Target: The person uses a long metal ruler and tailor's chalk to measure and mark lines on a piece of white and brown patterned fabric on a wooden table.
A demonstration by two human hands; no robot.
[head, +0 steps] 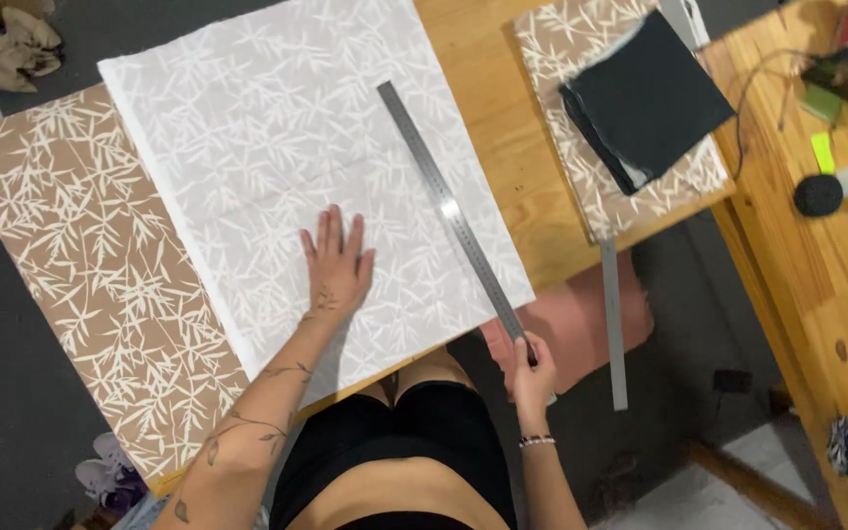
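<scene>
1. Head view is looking straight down on a wooden table [503, 147], where a large piece of white fabric [277, 128] with a faint leaf print is lying flat, reverse side up by the look of it.
2. Under that white piece, a tan fabric [80, 265] printed with white bamboo-like leaves is spreading out to the left and hanging past the table's near edge.
3. The left hand [336, 263] is pressing palm-down on the white fabric near its lower middle, fingers straight and only slightly spread, thumb angled out to the right.
4. A long steel ruler [449, 211] is lying diagonally across the right part of the white fabric, running from the upper middle down to the near right corner, where its end is sticking past the cloth.
5. The right hand [530, 375] is pinching that near end of the ruler between thumb and fingers; how many fingers are closing on it I cannot quite tell from this angle.
6. Farther right, a folded stack of the same tan leaf fabric [601, 186] is sitting on the table corner with a folded black cloth [650, 93] on top.
7. A second metal ruler [614, 324] is hanging off the table edge below that stack, well apart from both hands.
8. A pink cushion [581, 319] is showing beneath the table edge, beside the person's black shorts [414, 432].
</scene>
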